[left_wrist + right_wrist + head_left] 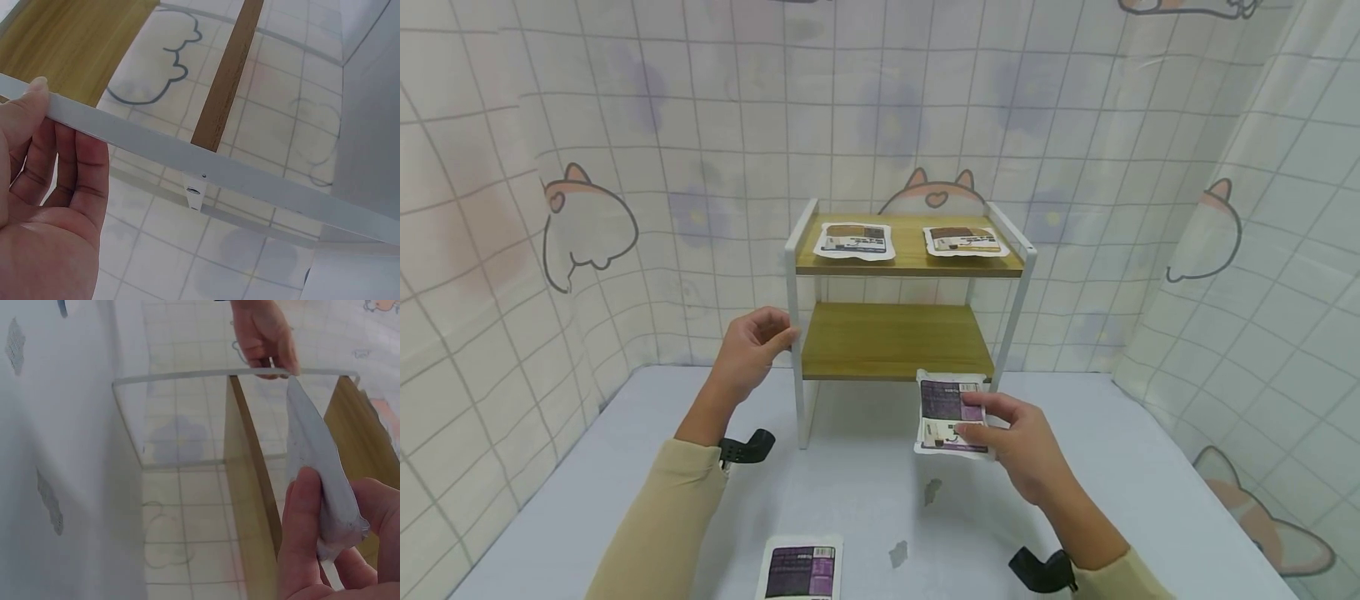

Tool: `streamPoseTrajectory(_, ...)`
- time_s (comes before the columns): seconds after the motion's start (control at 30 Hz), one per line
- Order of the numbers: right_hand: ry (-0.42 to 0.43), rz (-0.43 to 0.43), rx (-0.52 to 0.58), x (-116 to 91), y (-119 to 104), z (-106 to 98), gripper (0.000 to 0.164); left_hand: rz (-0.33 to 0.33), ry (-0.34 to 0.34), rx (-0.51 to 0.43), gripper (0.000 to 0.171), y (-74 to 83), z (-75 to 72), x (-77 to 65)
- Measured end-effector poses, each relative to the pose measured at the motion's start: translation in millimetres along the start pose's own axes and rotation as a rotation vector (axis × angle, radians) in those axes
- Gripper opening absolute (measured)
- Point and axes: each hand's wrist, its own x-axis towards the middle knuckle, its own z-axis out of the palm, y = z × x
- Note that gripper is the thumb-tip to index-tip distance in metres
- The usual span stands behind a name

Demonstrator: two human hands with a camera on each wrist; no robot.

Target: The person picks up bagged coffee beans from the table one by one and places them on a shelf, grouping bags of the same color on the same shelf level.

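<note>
A two-tier rack [895, 342] with wooden boards and white side frames stands on the table. My left hand [752, 350] holds the rack's front left post [144, 140] between thumb and curled fingers, level with the lower board. In my right hand [1022, 442], thumb and fingers pinch the right side of a white packet [943, 407] with a purple printed label. This packet is raised and tilted in front of the lower board's right front edge. Seen from the right wrist, the packet [315, 462] is edge-on, with its printed face hidden.
On the top board lie a white packet with a blue and tan label [854, 242] and another with a brown and yellow label [964, 242]. A further purple-labelled packet [801, 567] lies on the table near the front. Behind hangs a checked curtain [722, 125].
</note>
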Motion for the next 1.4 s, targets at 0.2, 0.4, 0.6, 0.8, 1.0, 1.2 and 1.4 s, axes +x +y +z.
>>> streamPoseTrajectory(0.2, -0.009, -0.011, 0.014, 8.2, -0.6, -0.9, 0.053, 0.002, -0.002, 0.005, 0.024, 0.3, 0.2, -0.1)
streamPoseTrajectory(0.4, -0.003, 0.004, 0.041, 13.1, -1.9, -1.8, 0.051, 0.009, -0.001, 0.001, 0.021, 1.0, 0.9, -0.3)
streamPoseTrajectory(0.6, -0.009, 0.003, 0.081, 15.9, -2.1, -2.4, 0.050, 0.000, 0.000, -0.007, 0.022, 1.3, 1.5, 0.2)
streamPoseTrajectory(0.8, -0.002, 0.008, 0.098, 18.6, -2.9, -2.4, 0.049, -0.005, -0.006, -0.009, 0.025, 1.7, 1.0, -0.1)
streamPoseTrajectory(1.0, 0.001, 0.014, 0.103, 22.2, -2.5, -3.5, 0.049, -0.015, -0.004, -0.014, 0.025, 1.7, 1.3, -0.4)
streamPoseTrajectory(1.2, 0.006, 0.010, 0.091, 24.8, -4.3, -4.4, 0.048, -0.008, -0.004, -0.005, 0.025, 0.8, 1.1, -0.3)
streamPoseTrajectory(1.4, -0.002, -0.004, 0.096, 27.1, -6.1, -5.6, 0.048, 0.002, -0.003, -0.016, 0.025, -0.3, 0.6, 0.7)
